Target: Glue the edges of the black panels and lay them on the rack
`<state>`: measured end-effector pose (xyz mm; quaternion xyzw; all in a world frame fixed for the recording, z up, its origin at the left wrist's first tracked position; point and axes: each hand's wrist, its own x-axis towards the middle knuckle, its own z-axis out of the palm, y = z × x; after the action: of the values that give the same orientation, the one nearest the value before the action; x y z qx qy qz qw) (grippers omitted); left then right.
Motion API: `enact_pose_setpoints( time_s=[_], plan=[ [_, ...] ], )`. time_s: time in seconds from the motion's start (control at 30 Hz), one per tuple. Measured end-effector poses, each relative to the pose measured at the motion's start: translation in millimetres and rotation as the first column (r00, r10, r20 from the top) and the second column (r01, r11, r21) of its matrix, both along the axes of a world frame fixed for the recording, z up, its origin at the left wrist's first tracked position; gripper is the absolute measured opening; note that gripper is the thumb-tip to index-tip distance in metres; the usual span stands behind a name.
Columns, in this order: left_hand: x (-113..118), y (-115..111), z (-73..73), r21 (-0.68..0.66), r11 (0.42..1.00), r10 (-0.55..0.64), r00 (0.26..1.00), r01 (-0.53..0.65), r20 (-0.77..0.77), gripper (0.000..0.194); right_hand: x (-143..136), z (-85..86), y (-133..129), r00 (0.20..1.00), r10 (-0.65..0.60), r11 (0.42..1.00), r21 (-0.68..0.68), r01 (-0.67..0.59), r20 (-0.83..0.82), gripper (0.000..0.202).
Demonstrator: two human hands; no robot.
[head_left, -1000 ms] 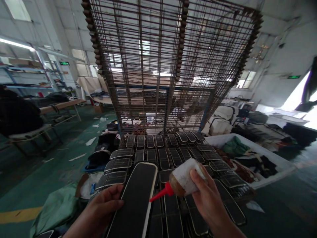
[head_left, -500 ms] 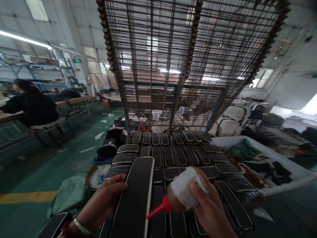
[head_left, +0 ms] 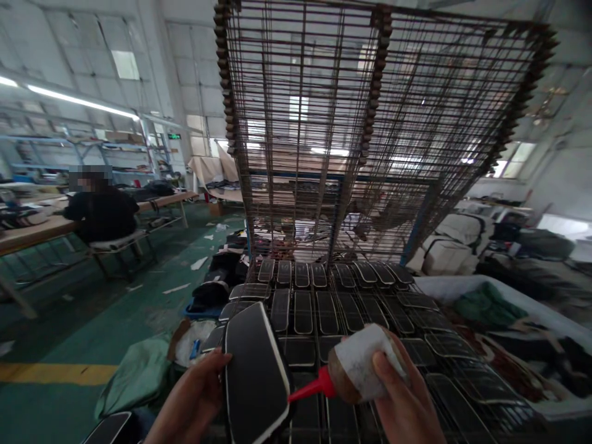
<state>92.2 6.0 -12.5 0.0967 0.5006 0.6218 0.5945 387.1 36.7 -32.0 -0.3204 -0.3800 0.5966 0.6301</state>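
Note:
My left hand (head_left: pixel 198 391) is closed on the left edge of a black padded panel (head_left: pixel 254 376), tilted up towards me. A whitish line runs along the panel's border. Wrapped around a squeeze bottle (head_left: pixel 363 364) with a pale label and brownish contents, my right hand (head_left: pixel 407 394) holds it nearly on its side. The bottle's red nozzle (head_left: pixel 319 385) points left, and its tip is at the panel's lower right edge; whether they touch I cannot tell. Beneath both hands, similar black panels (head_left: pixel 303 311) with pale outlines lie in rows on a wire rack.
Upper wire shelves (head_left: pixel 319 92) of the rack tilt up behind the panels. To the right stands a white bin (head_left: pixel 435 287) with cloth in it. A green bag (head_left: pixel 139 376) lies on the floor at left. A person (head_left: pixel 104 209) sits at a table farther left.
The panel in my left hand has turned, and its lower right corner now shows by the nozzle tip. The bottle has moved slightly right. The whole view has shifted left and up.

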Motion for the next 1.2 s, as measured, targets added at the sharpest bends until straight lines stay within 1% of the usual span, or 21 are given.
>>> enact_pose_setpoints(
  time_s=[0.07, 0.2, 0.3, 0.4, 0.53, 0.6, 0.67, 0.73, 0.83, 0.93, 1.0, 1.07, 1.13, 1.2],
  plan=[
    [2, 0, -1.1, -0.012, 0.999, 0.053, 0.997, -0.052, 0.052, 0.016, -2, 2.5, 5, 0.998, -0.068, 0.998, 0.018, 0.068, -0.015, 0.047],
    [12, 0, 2.5, -0.053, 0.985, 0.168, 0.973, -0.162, 0.155, 0.024, -7, 6.9, 12, 0.985, -0.165, 0.986, 0.024, 0.166, -0.039, 0.04],
    [19, -1, 4.4, -0.076, 0.972, 0.232, 0.956, -0.222, 0.18, 0.027, -9, 5.4, 15, 0.981, -0.186, 0.982, 0.018, 0.187, -0.046, 0.041],
    [23, -1, 2.4, -0.105, 0.954, 0.297, 0.937, -0.282, 0.185, 0.028, -10, -2.0, 15, 0.984, -0.173, 0.985, 0.022, 0.174, -0.031, 0.041],
    [24, 3, -6.0, -0.087, 0.951, 0.308, 0.931, -0.297, 0.195, 0.025, -10, -15.3, 10, 0.997, -0.063, 0.998, 0.006, 0.064, -0.038, 0.044],
    [23, 4, -10.4, -0.073, 0.952, 0.307, 0.93, -0.298, 0.203, 0.024, -13, -18.9, 7, 0.998, -0.036, 0.999, 0.007, 0.037, -0.045, 0.045],
    [23, 5, -13.2, -0.076, 0.943, 0.332, 0.92, -0.323, 0.208, 0.024, -16, -19.1, 5, 0.999, -0.028, 1.0, 0.01, 0.028, -0.046, 0.046],
    [24, 5, -13.6, -0.09, 0.936, 0.353, 0.911, -0.342, 0.212, 0.024, -20, -16.1, 6, 0.998, -0.044, 0.999, 0.009, 0.045, -0.046, 0.047],
    [24, 3, -11.1, -0.109, 0.934, 0.357, 0.907, -0.341, 0.224, 0.026, -20, -8.3, 15, 0.99, -0.133, 0.991, 0.015, 0.133, -0.052, 0.045],
    [25, 2, -8.4, -0.108, 0.935, 0.354, 0.906, -0.338, 0.23, 0.026, -15, 0.9, 26, 0.975, -0.217, 0.973, 0.069, 0.22, -0.056, 0.043],
    [25, 2, -8.1, -0.096, 0.934, 0.356, 0.907, -0.343, 0.224, 0.027, -12, 5.2, 28, 0.974, -0.219, 0.967, 0.122, 0.224, -0.049, 0.042],
    [25, 1, -9.6, -0.1, 0.933, 0.36, 0.907, -0.346, 0.218, 0.026, -12, 5.8, 25, 0.983, -0.176, 0.972, 0.147, 0.181, -0.044, 0.044],
    [24, 0, -12.3, -0.109, 0.93, 0.367, 0.899, -0.351, 0.237, 0.026, -15, 1.7, 17, 0.992, -0.116, 0.986, 0.114, 0.121, -0.051, 0.049],
    [23, 0, -15.4, -0.109, 0.92, 0.391, 0.881, -0.376, 0.265, 0.027, -21, -6.3, 9, 0.993, -0.073, 0.997, -0.004, 0.073, -0.092, 0.054]
  ],
)
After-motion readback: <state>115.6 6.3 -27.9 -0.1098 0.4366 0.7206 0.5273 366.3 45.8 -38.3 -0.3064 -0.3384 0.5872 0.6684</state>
